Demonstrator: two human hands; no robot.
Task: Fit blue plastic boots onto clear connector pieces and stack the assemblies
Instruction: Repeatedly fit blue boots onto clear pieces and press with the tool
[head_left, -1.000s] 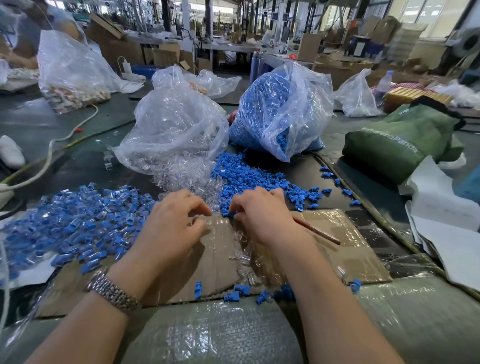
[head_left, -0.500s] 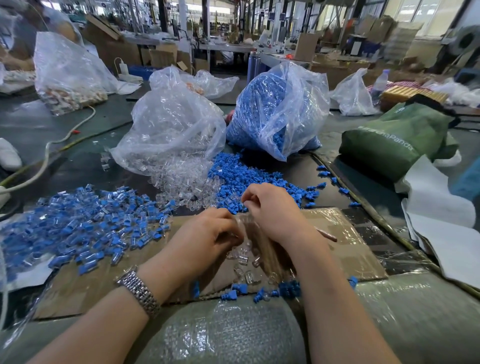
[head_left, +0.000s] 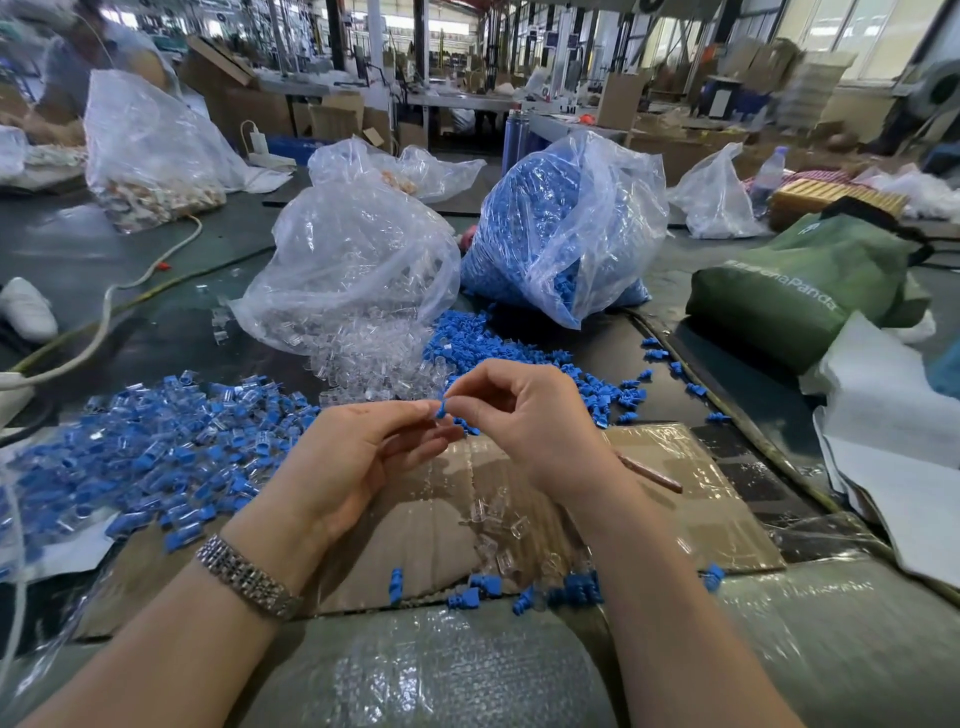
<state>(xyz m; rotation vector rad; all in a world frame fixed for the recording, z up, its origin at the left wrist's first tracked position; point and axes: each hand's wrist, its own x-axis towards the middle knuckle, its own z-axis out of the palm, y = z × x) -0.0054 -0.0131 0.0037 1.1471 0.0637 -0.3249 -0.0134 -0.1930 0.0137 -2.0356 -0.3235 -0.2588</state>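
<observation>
Hands raised over cardboard (head_left: 426, 525) on the tabletop: right hand (head_left: 524, 415) pinches a blue boot (head_left: 441, 410) at the left hand (head_left: 358, 457) fingertips, which curl around it. Finished assemblies (head_left: 156, 447) lie heaped left.

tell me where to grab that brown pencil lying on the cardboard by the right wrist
Pinch the pencil across its thin shaft near the middle of the visible stretch, coming down from above. It lies flat on the taped cardboard, so only its top and sides seem reachable. Its near end is hidden behind the right hand, so come from the far right side, where nothing crowds it.
</observation>
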